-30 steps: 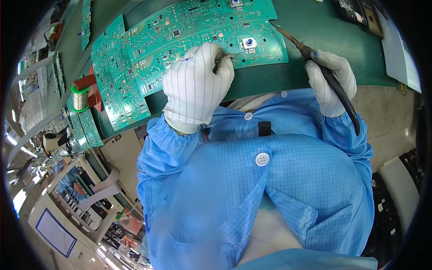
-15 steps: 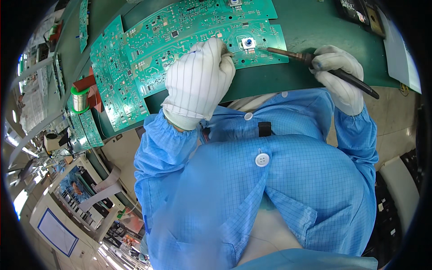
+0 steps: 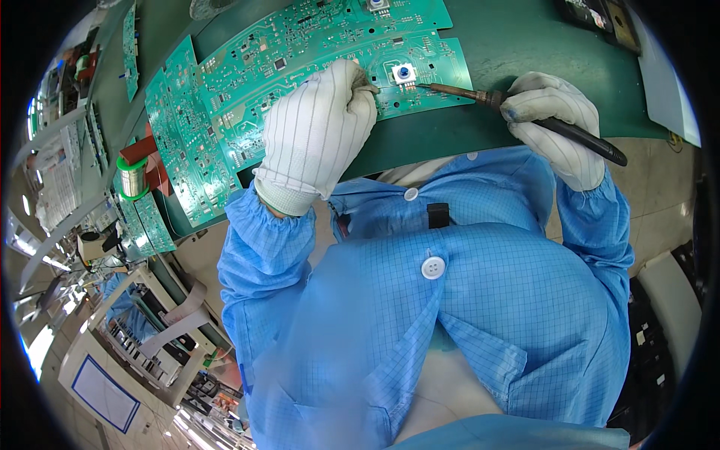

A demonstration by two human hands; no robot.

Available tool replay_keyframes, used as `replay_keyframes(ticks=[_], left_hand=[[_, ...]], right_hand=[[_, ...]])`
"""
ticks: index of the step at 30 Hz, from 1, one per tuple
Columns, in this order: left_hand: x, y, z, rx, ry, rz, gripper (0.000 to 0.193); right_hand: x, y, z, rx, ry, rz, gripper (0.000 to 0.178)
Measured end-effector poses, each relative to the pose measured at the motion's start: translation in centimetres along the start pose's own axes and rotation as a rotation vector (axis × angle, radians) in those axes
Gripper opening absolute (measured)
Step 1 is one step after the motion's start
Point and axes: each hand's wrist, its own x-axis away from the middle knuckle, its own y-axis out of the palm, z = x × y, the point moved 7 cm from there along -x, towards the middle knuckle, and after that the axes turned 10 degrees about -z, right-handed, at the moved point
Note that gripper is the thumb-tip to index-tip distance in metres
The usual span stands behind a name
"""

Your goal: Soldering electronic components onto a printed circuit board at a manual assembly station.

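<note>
My right hand, in a white striped glove, is closed around the black handle of a soldering iron. The iron's tip points left and reaches the pins below a white square component with a blue centre; whether it touches them I cannot tell. That component sits on a green circuit board. My left hand, gloved likewise, is closed in a pinch over the same board, left of the component. What its fingertips hold is too small to make out.
Another green circuit board lies behind, and one more lies left. A spool of solder wire with green rims stands beside a red-brown block. A dark device lies at the far right of the green table mat.
The iron's tip has moved left, from right of the component to its pins. My left hand has shifted slightly left, as the whole view has too. Both hands keep their grip.
</note>
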Motion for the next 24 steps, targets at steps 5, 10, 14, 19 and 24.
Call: replay_keyframes(ticks=[5,10,14,19,24], left_hand=[[-0.2,0.0,0.0,0.004,0.007,-0.042,0.009],[-0.3,-0.2,0.3,-0.005,0.007,-0.053,0.009],[-0.5,0.0,0.3,0.018,-0.001,-0.071,0.01],[-1.0,0.0,0.5,0.045,-0.134,-0.15,0.01],[-0.8,0.0,0.5,0.055,-0.034,-0.099,0.008]], right_hand=[[0.0,-0.1,0.2,-0.014,-0.029,0.008,0.018],[-0.1,0.0,0.0,-0.008,-0.058,-0.001,0.017],[0.2,0.2,-0.3,-0.025,-0.138,-0.005,0.02],[0.4,0.4,-0.8,0.066,-0.214,-0.002,0.021],[0.4,0.3,-0.9,0.087,-0.243,0.007,0.02]])
